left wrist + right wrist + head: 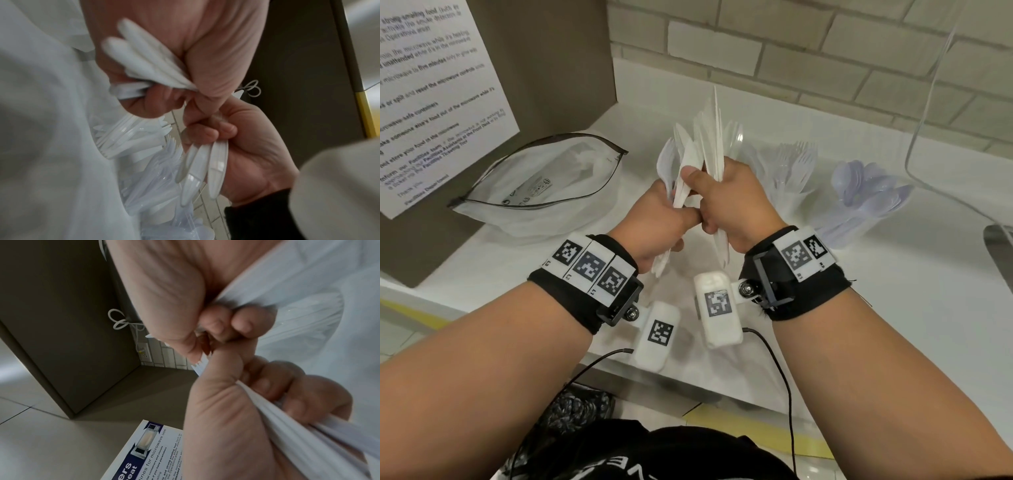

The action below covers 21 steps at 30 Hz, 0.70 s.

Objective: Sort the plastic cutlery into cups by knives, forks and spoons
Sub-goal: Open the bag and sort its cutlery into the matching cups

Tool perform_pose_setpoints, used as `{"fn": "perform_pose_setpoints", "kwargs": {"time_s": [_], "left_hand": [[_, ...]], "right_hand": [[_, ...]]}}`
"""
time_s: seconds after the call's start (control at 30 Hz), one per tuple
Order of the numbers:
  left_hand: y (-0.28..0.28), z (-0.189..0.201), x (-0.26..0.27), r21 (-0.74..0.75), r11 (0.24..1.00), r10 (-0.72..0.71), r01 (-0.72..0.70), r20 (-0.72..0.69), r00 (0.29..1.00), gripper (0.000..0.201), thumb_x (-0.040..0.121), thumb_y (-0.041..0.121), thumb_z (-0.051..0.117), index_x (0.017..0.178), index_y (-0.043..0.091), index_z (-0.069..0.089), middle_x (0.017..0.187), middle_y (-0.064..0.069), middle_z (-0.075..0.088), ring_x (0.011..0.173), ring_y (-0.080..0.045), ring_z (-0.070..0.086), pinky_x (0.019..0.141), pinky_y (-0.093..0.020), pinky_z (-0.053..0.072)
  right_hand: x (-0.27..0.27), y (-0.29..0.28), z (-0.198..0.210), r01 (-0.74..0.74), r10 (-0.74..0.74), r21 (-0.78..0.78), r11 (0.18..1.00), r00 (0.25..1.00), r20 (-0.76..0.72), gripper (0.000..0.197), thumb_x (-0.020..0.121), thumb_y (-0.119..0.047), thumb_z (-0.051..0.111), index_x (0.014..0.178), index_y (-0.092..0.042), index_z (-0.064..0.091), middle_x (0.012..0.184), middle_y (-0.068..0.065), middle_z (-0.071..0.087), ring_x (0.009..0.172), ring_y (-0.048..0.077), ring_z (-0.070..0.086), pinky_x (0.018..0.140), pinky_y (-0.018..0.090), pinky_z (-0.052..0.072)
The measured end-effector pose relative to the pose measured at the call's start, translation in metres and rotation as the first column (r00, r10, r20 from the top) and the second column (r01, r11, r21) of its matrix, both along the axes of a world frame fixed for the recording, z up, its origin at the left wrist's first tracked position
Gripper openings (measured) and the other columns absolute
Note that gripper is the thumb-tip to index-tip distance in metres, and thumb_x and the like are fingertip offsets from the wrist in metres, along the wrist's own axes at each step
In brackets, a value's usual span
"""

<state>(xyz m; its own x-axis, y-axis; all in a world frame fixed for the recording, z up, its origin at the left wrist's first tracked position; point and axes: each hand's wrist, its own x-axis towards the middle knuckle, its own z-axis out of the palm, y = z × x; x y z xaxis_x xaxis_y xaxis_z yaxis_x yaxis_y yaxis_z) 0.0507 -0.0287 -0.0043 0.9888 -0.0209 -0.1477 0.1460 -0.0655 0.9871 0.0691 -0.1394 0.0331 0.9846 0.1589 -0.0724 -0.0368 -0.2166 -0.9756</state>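
Both hands are raised above the white counter [893, 291], close together, thumbs touching. My left hand [667, 212] grips a mixed bundle of white plastic cutlery [683, 164] that includes a spoon and knives. My right hand [722, 202] grips a bundle of knives [714, 137] with the blades pointing up. In the left wrist view the right hand [242, 146] holds the knife handles [203, 168]. Behind the hands stand three clear cups: one mostly hidden [738, 140], one with forks [794, 171], one with spoons [869, 195].
An open zip bag [537, 185] lies on the counter at the left, beside a brown cabinet wall carrying a printed notice [431, 102]. A clear plastic shield [962, 120] stands at the right. A brick wall [808, 58] backs the counter.
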Motion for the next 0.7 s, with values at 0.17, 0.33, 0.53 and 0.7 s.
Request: {"fn": "perform_pose_setpoints", "kwargs": {"time_s": [0.17, 0.33, 0.53, 0.7], "left_hand": [[-0.001, 0.004, -0.004, -0.055, 0.998, 0.025, -0.025, -0.002, 1.0, 0.026, 0.081, -0.005, 0.052, 0.09, 0.019, 0.055, 0.066, -0.005, 0.051, 0.047, -0.01, 0.035, 0.043, -0.022, 0.028], [0.0, 0.004, -0.004, -0.071, 0.997, 0.036, -0.036, -0.006, 0.999, 0.023, 0.078, -0.006, 0.053, 0.089, 0.014, 0.057, 0.077, -0.015, 0.054, 0.051, -0.012, 0.038, 0.043, -0.022, 0.03], [0.008, -0.001, -0.004, -0.144, 0.989, 0.019, -0.026, -0.048, 0.999, 0.025, 0.074, 0.001, 0.063, 0.075, 0.024, 0.053, 0.072, -0.012, 0.036, 0.05, -0.013, 0.028, 0.043, -0.021, 0.024], [0.02, -0.002, -0.011, -0.244, 0.969, 0.006, -0.031, -0.101, 0.995, 0.027, 0.074, 0.027, 0.067, 0.067, 0.022, 0.041, 0.06, 0.0, 0.025, 0.046, -0.012, 0.019, 0.042, -0.021, 0.014]], "right_hand": [[0.001, 0.002, -0.003, 0.019, -0.02, 0.059, 0.998, 1.0, 0.007, 0.015, 0.094, -0.021, 0.055, 0.103, -0.009, 0.056, 0.081, 0.017, 0.062, 0.04, 0.018, 0.041, 0.044, 0.028, 0.035], [0.0, -0.001, -0.002, 0.006, 0.009, 0.214, 0.977, 0.998, -0.068, 0.029, 0.095, -0.022, 0.056, 0.113, 0.001, 0.052, 0.087, 0.027, 0.057, 0.038, 0.017, 0.033, 0.043, 0.027, 0.03], [-0.003, -0.001, 0.002, -0.017, 0.013, 0.159, 0.987, 1.0, 0.026, 0.015, 0.099, -0.019, 0.05, 0.104, -0.005, 0.053, 0.088, 0.016, 0.072, 0.033, 0.011, 0.043, 0.04, 0.022, 0.03], [0.014, -0.002, 0.017, 0.095, -0.125, 0.184, 0.978, 0.979, 0.159, 0.01, 0.099, -0.019, 0.047, 0.104, -0.011, 0.051, 0.073, 0.001, 0.069, 0.058, 0.015, 0.054, 0.045, 0.026, 0.041]]}}
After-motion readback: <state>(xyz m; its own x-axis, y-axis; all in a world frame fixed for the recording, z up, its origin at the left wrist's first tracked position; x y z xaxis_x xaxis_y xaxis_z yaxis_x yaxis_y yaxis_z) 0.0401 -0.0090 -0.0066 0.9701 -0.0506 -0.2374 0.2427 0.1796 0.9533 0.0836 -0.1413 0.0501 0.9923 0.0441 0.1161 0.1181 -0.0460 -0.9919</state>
